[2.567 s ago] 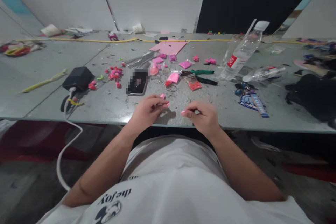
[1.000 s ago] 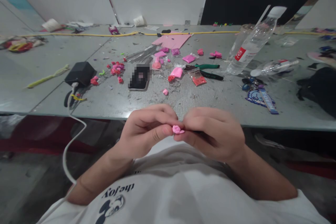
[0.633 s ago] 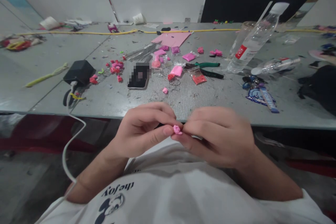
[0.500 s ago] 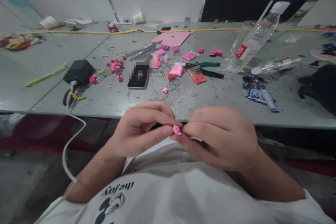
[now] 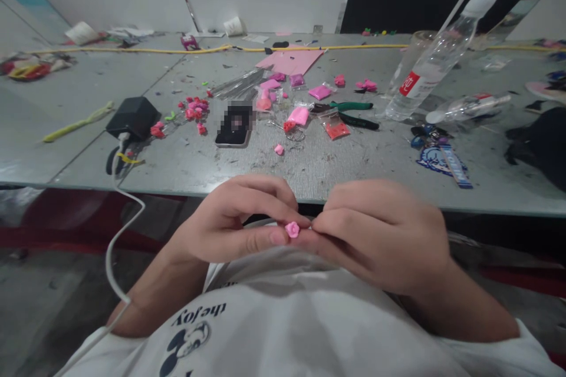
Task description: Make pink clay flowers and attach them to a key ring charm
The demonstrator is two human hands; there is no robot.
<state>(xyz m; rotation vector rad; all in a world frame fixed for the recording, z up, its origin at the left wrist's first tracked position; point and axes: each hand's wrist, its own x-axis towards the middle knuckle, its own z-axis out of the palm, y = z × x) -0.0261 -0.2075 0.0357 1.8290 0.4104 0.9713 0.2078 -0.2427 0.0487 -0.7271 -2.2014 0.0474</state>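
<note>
A small pink clay rose (image 5: 292, 230) with curled petals is held just in front of the table edge, above my lap. My left hand (image 5: 243, 218) pinches it from the left between thumb and forefinger. From the right, my right hand (image 5: 384, 232) reaches in with its thumb against the flower and its forefinger close by; its other fingers are curled in. On the table beyond lies another small pink clay piece (image 5: 279, 149). Packets of pink clay (image 5: 299, 116) and a packet of red clay (image 5: 336, 128) are farther back.
Green-handled pliers (image 5: 354, 106), a phone (image 5: 234, 125) and small red clay flowers (image 5: 195, 108) lie on the grey table (image 5: 186, 168). A black adapter (image 5: 133, 119) with a white cable stands left. A plastic bottle (image 5: 435, 65) leans at the right, near keychains (image 5: 442, 159).
The rose has moved slightly left and down and its open face now shows more. My right hand has shifted a little to the right.
</note>
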